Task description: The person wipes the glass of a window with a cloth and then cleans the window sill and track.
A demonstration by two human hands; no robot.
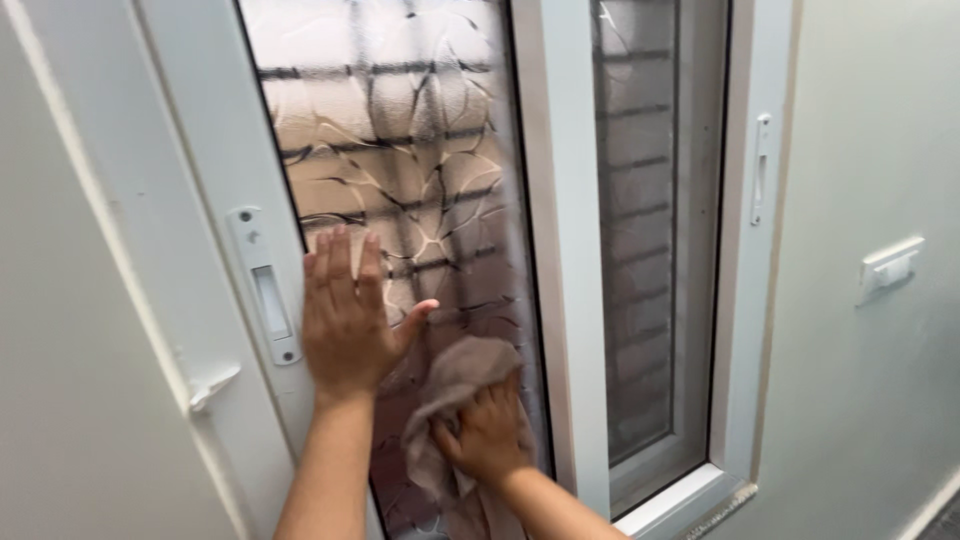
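Fingers (492, 415) clenched around cloth (452, 385)

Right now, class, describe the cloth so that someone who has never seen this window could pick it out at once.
Start at the white-framed window sash with the patterned frosted glass. Low on that pane, the right hand presses a crumpled cloth against the glass, beside the flat left hand. It is the only soft, grey-brown thing among hard white frames.
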